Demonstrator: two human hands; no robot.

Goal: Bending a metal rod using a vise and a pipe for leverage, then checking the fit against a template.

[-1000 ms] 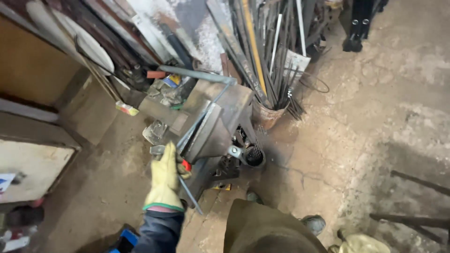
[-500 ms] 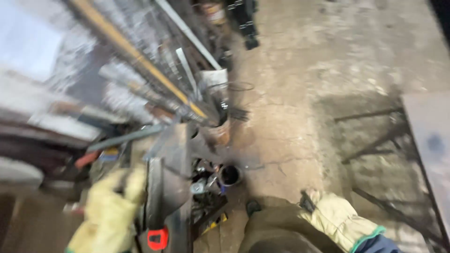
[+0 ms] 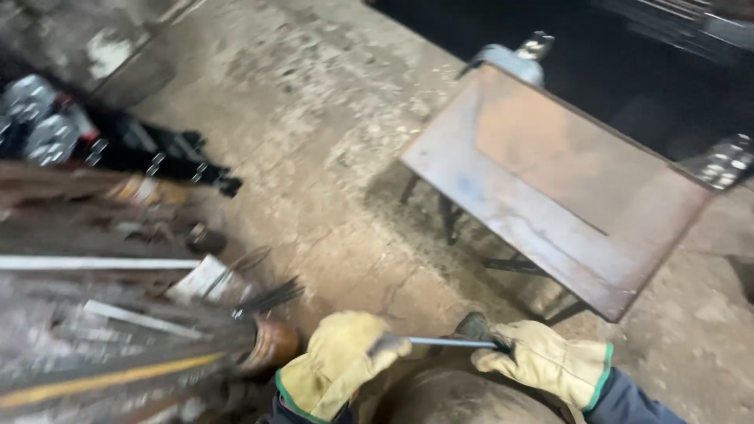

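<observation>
Both my hands wear yellow leather work gloves. My left hand [image 3: 338, 363] and my right hand [image 3: 546, 363] each grip an end of a thin grey metal rod [image 3: 449, 342], held level between them low in the view, above my knee. To the right, beyond my right hand, stands a rusty rectangular steel plate table [image 3: 550, 184] on dark legs.
Blurred long metal bars and pipes [image 3: 102, 330] lie stacked at the left, with a rusty round can [image 3: 271, 344] near my left hand. Dark clamps or tools [image 3: 165, 157] lie on the dusty concrete floor [image 3: 314, 118]. A grey machine part [image 3: 510, 59] stands behind the table.
The view has swung right, away from the cluttered workbench toward the steel table. My hands have come together, and both now hold the thin rod.
</observation>
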